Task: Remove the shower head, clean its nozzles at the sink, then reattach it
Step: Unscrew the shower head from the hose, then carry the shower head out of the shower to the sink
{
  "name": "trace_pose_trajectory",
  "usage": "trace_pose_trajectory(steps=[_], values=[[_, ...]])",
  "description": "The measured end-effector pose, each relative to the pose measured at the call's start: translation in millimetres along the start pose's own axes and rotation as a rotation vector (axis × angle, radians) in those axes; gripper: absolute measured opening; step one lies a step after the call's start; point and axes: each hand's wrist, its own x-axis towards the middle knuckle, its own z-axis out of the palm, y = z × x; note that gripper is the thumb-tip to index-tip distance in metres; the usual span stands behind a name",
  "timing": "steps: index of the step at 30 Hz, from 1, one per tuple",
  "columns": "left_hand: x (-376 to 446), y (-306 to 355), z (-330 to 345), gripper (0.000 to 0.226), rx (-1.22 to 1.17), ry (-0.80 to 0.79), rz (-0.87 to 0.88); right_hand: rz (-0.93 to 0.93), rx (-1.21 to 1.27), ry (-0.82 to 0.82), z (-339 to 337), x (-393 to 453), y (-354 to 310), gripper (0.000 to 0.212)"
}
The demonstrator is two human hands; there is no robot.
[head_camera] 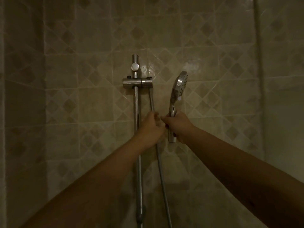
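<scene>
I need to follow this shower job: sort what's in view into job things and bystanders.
Job things: shower head, held by right hand; hose, held by left hand; holder.
Bystanders: rail, tiled wall, pipe.

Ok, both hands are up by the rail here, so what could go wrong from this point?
1. The right hand grips only the lower handle of the shower head, which is off the bracket; it could slip and strike the tiled wall.
2. The left hand grips the hose below the bracket; a hard tug could strain the bracket on the rail.
3. The dim light makes the connection hard to see.
</scene>
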Motion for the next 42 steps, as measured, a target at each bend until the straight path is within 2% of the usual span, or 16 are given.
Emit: trace_pose_trajectory(steps=[3,5,8,10,14,19,21,24,30,33,42], values=[[-30.5,-22.6,35.8,0.03,-0.179,-0.197,-0.125,0.117,0.049,-0.02,-5.2,-19.4,13.0,0.019],[-48.2,-30.5,52.0,0.013,-0.216,-0.206,-0.177,0.175,0.08,-0.031,-10.5,-33.1,21.6,0.021],[-70.2,-37.8,70.9,0.016,-0.304,-0.19,-0.242,0.242,0.132,-0.07,-24.9,-52.8,37.3,0.018],[-83.1,-39.2,81.7,0.02,-0.273,-0.205,-0.267,0.269,0.152,-0.066,-37.0,-66.0,50.3,0.015],[-116.1,-42.1,108.8,0.023,-0.274,-0.306,-0.249,0.389,0.239,-0.073,-67.6,-99.3,76.6,0.014],[-167.0,-56.0,142.5,0.012,-0.435,-0.575,-0.278,0.398,0.099,-0.215,-123.4,-160.2,107.3,0.008],[-190.3,-63.6,154.7,0.01,-0.533,-0.703,-0.329,0.407,0.052,-0.194,-140.8,-190.8,118.0,0.006],[-231.2,-76.3,172.6,0.014,-0.648,-0.917,-0.361,0.444,-0.009,-0.045,-153.3,-241.7,133.6,0.015],[-334.4,-83.4,205.5,0.019,-0.767,-1.261,-0.475,0.603,-0.053,0.365,-146.8,-374.3,155.9,0.021],[-387.8,-68.4,212.0,0.016,-0.801,-1.412,-0.451,0.635,-0.092,0.575,-140.3,-451.2,152.7,0.021],[-545.3,24.5,208.1,0.024,-0.76,-2.057,-0.204,0.653,-0.216,1.274,-103.9,-678.3,91.7,0.019]])
